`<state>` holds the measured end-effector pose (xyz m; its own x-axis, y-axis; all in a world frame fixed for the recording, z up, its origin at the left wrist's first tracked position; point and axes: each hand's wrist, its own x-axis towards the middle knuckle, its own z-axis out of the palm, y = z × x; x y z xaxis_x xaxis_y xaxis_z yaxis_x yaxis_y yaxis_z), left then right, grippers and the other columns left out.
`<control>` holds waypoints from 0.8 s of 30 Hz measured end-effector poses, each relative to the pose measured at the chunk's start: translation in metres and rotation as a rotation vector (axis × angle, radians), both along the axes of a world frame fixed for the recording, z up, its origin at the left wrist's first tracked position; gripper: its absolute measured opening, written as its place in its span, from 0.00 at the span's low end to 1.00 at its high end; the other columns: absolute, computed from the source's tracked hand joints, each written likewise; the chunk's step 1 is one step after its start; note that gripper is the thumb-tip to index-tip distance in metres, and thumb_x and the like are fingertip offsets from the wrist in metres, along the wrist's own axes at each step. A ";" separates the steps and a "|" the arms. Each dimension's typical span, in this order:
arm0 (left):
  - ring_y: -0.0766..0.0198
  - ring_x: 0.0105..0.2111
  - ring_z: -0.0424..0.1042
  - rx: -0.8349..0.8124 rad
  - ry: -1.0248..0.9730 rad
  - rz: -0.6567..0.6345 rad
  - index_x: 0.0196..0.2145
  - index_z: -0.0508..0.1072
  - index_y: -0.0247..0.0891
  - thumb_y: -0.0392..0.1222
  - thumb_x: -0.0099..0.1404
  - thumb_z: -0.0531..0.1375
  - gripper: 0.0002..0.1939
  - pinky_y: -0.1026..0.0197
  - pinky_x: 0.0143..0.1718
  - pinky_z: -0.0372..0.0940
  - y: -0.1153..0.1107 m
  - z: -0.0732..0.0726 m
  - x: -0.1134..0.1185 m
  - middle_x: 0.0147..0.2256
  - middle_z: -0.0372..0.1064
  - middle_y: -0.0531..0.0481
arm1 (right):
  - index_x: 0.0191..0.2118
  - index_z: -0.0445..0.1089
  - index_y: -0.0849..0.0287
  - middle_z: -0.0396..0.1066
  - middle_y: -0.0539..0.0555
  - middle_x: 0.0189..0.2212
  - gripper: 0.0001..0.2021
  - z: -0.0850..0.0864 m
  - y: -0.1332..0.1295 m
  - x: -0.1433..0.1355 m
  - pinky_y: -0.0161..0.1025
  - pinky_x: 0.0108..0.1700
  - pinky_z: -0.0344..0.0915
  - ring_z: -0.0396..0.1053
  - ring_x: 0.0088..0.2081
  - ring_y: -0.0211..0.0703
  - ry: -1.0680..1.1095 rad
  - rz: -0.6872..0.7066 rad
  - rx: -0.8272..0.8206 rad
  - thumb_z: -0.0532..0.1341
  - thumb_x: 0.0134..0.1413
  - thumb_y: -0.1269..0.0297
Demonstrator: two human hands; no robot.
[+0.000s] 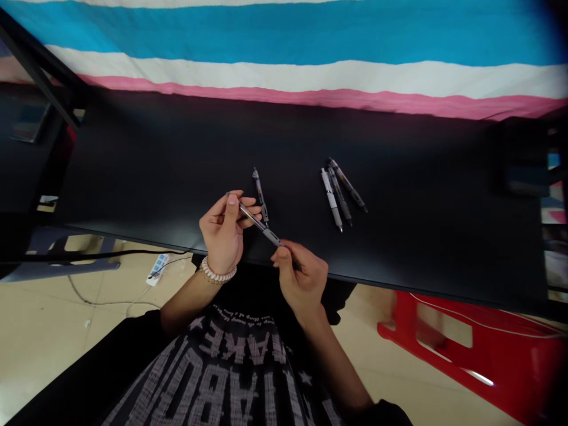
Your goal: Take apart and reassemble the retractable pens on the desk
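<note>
Between my hands, above the front edge of the black table, is a pen (258, 223) with a clear barrel and a grey grip. My left hand (225, 228) pinches its upper end between thumb and fingers. At the grip end, the fingers of my right hand (302, 275) close round it and hide the tip. Just beyond my left fingertips, another pen (260, 192) lies on the table. Farther right lie a white pen (331, 198), a dark pen (339, 195) and a second dark pen (348, 184), close together and slanting.
The black table (421, 236) reaches across the view, with a striped cloth (284, 32) hanging along its back. A red plastic stool (483, 367) stands below at right. On the floor at left are a power strip (158, 269), cables and a grey-blue stool (80, 260).
</note>
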<state>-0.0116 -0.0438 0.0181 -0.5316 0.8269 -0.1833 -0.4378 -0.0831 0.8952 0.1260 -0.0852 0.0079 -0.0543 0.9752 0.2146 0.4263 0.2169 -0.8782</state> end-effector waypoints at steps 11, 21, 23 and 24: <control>0.68 0.29 0.76 0.066 -0.122 -0.132 0.37 0.76 0.37 0.46 0.64 0.67 0.10 0.63 0.35 0.75 0.000 0.008 -0.003 0.31 0.74 0.52 | 0.42 0.74 0.58 0.72 0.49 0.24 0.09 -0.011 -0.004 -0.006 0.35 0.30 0.69 0.70 0.24 0.37 -0.069 0.032 0.090 0.56 0.69 0.65; 0.71 0.13 0.39 -0.081 -0.496 -0.182 0.32 0.69 0.42 0.52 0.72 0.49 0.17 0.67 0.13 0.44 -0.002 0.033 -0.013 0.16 0.42 0.61 | 0.45 0.74 0.62 0.75 0.57 0.31 0.09 -0.019 -0.019 -0.020 0.42 0.36 0.68 0.68 0.33 0.45 -0.233 0.113 0.215 0.57 0.67 0.69; 0.71 0.13 0.40 -0.081 -0.493 -0.207 0.33 0.70 0.42 0.52 0.71 0.49 0.16 0.67 0.13 0.45 -0.001 0.034 -0.013 0.16 0.43 0.61 | 0.45 0.74 0.61 0.75 0.57 0.31 0.08 -0.019 -0.018 -0.017 0.42 0.37 0.68 0.68 0.34 0.45 -0.238 0.100 0.222 0.58 0.66 0.69; 0.71 0.13 0.41 -0.075 -0.490 -0.223 0.33 0.70 0.42 0.51 0.71 0.50 0.16 0.67 0.14 0.45 0.001 0.033 -0.011 0.16 0.43 0.61 | 0.45 0.75 0.60 0.75 0.56 0.31 0.08 -0.018 -0.018 -0.016 0.42 0.37 0.68 0.68 0.34 0.45 -0.244 0.096 0.228 0.58 0.66 0.69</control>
<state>-0.0227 -0.0432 0.0511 -0.1824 0.8851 -0.4281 -0.8052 0.1154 0.5817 0.1100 -0.1030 -0.0106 -0.2196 0.8918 0.3957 0.5859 0.4448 -0.6774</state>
